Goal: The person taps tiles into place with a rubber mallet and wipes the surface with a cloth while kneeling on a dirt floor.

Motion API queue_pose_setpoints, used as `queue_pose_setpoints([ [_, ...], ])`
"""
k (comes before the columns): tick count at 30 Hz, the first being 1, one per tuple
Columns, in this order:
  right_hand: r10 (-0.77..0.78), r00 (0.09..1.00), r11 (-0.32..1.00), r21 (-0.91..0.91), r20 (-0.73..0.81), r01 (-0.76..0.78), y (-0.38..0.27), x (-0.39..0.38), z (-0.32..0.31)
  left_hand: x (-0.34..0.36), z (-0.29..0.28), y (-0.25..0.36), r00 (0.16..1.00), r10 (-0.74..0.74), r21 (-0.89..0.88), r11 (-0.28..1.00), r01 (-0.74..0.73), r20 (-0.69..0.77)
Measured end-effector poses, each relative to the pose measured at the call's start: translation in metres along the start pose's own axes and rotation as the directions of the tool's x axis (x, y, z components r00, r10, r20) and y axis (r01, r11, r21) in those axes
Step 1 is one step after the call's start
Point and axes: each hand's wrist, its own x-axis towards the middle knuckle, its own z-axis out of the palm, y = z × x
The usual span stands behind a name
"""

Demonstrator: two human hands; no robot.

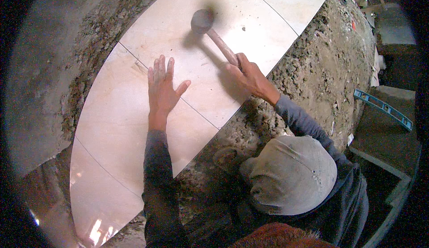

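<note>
Right grip (250,76) was closed round the handle end of a mallet (220,44), its dark head over a cream tile (201,78); contact unclear, head area partly blurred. Left grip (163,91) was open, fingers spread flat across the joint with the neighbouring tile (120,114), holding nothing. Mallet looked head-heavy with a stiff, likely wooden handle; best held low on the handle, as it was. Tiles looked rigid, heavy, slick on the glossy face, brittle at corners; take them by opposite edges, from below. Tiles ran as one row, glare at the near end, rough brown soil (317,65) along both sides. Blue spirit level (384,109) lay off to the right. Room was dim toward the sides.
</note>
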Motion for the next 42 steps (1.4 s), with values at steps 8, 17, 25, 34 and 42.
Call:
queue_pose_setpoints([
  [8, -0.16, 0.983, 0.968, -0.212, -0.093, 0.137, -0.01, 0.016, 0.04, -0.001, 0.01, 0.013, 0.983, -0.155, 0.084, 0.983, 0.163, -0.098],
  [17, -0.406, 0.828, 0.72, -0.694, -0.386, 0.03, 0.139, 0.226, -0.108, 0.001, 0.008, 0.009, 0.987, -0.087, 0.048, 0.994, 0.094, -0.134],
  [25, -0.373, 0.758, 0.642, -0.738, -0.535, -0.206, 0.149, 0.29, -0.11, 0.002, 0.007, 0.009, 0.987, -0.111, -0.074, 0.992, 0.103, -0.115],
  [34, -0.249, 0.95, 0.383, -0.92, -0.19, -0.084, 0.134, 0.317, -0.087, -0.008, -0.001, -0.001, 0.973, -0.193, -0.066, 0.98, 0.186, -0.13],
  [42, -0.68, 0.663, 0.113, -0.849, 0.313, 0.517, 0.248, 0.348, -0.215, -0.006, 0.008, -0.009, 0.856, -0.15, -0.24, 0.97, 0.032, -0.495],
])
